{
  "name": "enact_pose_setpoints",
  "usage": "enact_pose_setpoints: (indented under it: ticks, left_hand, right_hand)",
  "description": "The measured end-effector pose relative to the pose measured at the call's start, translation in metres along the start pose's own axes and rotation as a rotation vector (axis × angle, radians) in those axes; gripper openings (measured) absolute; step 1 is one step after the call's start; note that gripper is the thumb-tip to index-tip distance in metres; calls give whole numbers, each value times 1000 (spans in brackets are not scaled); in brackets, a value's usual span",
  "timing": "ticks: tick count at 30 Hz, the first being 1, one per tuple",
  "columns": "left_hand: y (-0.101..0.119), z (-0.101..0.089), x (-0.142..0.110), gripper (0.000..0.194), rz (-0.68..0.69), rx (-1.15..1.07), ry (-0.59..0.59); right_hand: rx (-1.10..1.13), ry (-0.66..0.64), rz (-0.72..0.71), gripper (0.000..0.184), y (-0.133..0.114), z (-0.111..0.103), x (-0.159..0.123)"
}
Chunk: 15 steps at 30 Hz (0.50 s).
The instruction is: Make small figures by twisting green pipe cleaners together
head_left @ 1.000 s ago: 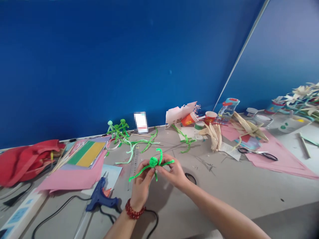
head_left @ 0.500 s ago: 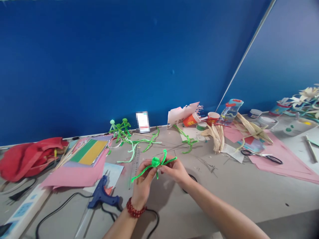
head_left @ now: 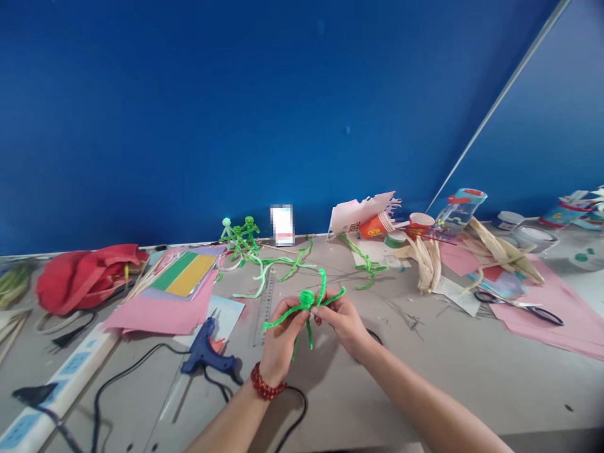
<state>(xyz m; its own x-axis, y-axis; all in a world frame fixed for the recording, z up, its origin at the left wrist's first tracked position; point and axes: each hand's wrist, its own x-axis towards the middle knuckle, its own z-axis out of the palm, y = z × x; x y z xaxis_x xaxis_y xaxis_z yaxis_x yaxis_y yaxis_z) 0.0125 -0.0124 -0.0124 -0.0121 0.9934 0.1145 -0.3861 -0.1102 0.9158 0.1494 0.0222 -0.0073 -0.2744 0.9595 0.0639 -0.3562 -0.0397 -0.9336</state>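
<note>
Between my two hands is a bright green pipe cleaner figure [head_left: 306, 300] with a coiled round head and several bent limbs. My left hand [head_left: 282, 333], with a red bead bracelet [head_left: 267, 384] at the wrist, pinches it from the left just below the head. From the right, my right hand [head_left: 342, 321] pinches the same spot with thumb and fingertips. Two limbs stick up and out over the right hand, one reaches left, and two hang below. Behind, finished-looking green figures [head_left: 240, 234] stand near the wall, beside loose pale green pipe cleaners [head_left: 257, 283].
A blue glue gun [head_left: 207, 352] lies left of my hands, its cord looping toward a power strip [head_left: 61, 384]. A ruler [head_left: 265, 308] lies behind the left hand. Scissors [head_left: 519, 305] rest on pink paper at right. Paper cups [head_left: 375, 225] and dried husks [head_left: 425, 264] lie further back.
The figure has turned in my fingers, so its head sits more upright and two limbs now hang below. The view has swung slightly left.
</note>
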Motion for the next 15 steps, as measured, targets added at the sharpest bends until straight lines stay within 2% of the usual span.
enact_pose_setpoints:
  ticks: [7,15]
  left_hand:
    - [-3,-3,0,12,-7,-10,-4]
    - [-3,-4,0,11,-2,-9,-8]
  right_hand:
    - [32,-46,85,27,9,-5,3]
    - [15,-45,99,32,0,-3,2]
